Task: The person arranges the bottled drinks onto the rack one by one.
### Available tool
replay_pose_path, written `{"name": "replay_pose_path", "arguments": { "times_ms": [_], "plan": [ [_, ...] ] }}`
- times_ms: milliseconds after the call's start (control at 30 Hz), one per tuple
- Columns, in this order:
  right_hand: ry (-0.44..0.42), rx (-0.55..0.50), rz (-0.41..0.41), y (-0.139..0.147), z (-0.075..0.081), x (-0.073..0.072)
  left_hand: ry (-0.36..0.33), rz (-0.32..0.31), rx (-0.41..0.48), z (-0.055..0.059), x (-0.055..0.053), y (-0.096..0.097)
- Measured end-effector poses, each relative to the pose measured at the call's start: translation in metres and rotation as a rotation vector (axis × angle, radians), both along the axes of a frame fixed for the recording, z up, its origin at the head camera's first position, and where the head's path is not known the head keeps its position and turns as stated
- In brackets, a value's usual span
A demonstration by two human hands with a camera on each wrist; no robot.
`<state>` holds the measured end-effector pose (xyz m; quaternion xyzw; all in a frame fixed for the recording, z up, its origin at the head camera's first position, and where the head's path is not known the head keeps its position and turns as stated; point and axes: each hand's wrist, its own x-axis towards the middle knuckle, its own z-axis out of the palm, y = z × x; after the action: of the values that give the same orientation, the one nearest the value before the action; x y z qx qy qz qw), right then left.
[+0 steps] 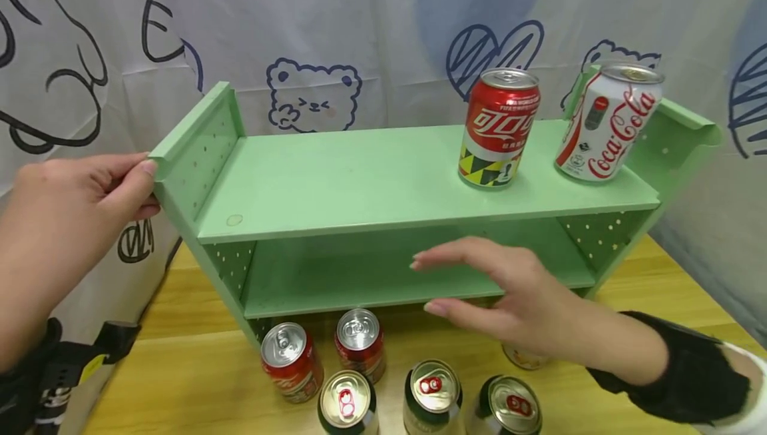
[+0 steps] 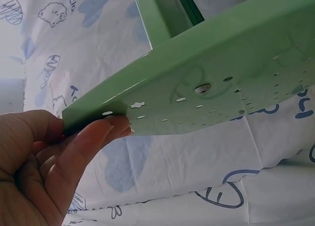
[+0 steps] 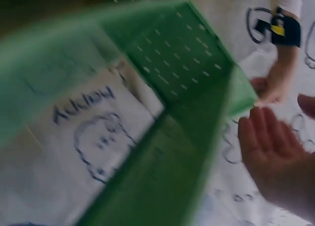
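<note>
Over the wooden table [image 1: 198,362] there, the left hand [image 1: 90,195] pinches the left end of a green two-tier shelf [image 1: 335,175], red Coca-Cola can [image 1: 500,127] and white Coca-Cola can [image 1: 611,122] atop; the empty right hand [image 1: 503,288] hovers before it, thumb apart

Left hand [image 1: 90,188] raised with thumb and fingers pinched, right hand [image 1: 518,292] held out, thumb parted from fingers.

The right hand [image 1: 506,292] mostly hides a round, pale object [image 1: 524,359]. The head view crops three dark-green, gold-lidded cylindrical cans [image 1: 433,392]. The right-wrist view blurs the light-green perforated shelf [image 3: 189,63].
</note>
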<state>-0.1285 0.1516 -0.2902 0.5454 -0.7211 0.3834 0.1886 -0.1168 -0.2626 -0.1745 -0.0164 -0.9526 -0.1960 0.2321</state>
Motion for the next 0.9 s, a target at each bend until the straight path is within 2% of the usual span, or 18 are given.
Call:
{"name": "replay_pose_path", "arguments": {
  "times_ms": [67,167,300,467,600,700,767,900],
  "plan": [
    [0.008,0.079,0.003,-0.029,0.032,0.028,-0.009,0.006,0.005,0.001,0.001,0.0],
    [-0.087,0.27,-0.002,-0.036,0.017,0.022,-0.021,0.007,0.0,0.002,0.003,0.003],
    [-0.302,0.496,-0.014,-0.039,-0.003,0.011,-0.032,-0.011,-0.013,0.005,0.005,0.007],
    [-0.408,0.673,0.005,-0.048,-0.022,0.004,-0.047,-0.044,-0.013,0.009,0.005,0.007],
    [-0.509,0.78,-0.033,-0.055,-0.033,0.001,-0.068,-0.08,-0.018,0.011,0.002,0.0],
    [-0.605,0.823,-0.055,-0.062,-0.046,-0.005,-0.122,-0.091,-0.005,0.013,-0.003,-0.006],
    [-0.664,0.816,-0.055,-0.067,-0.057,-0.011,-0.174,-0.106,0.019,0.015,-0.007,-0.009],
    [-0.764,0.697,0.029,-0.078,-0.08,-0.024,-0.289,-0.143,0.06,0.02,-0.013,-0.016]
  ]
}}
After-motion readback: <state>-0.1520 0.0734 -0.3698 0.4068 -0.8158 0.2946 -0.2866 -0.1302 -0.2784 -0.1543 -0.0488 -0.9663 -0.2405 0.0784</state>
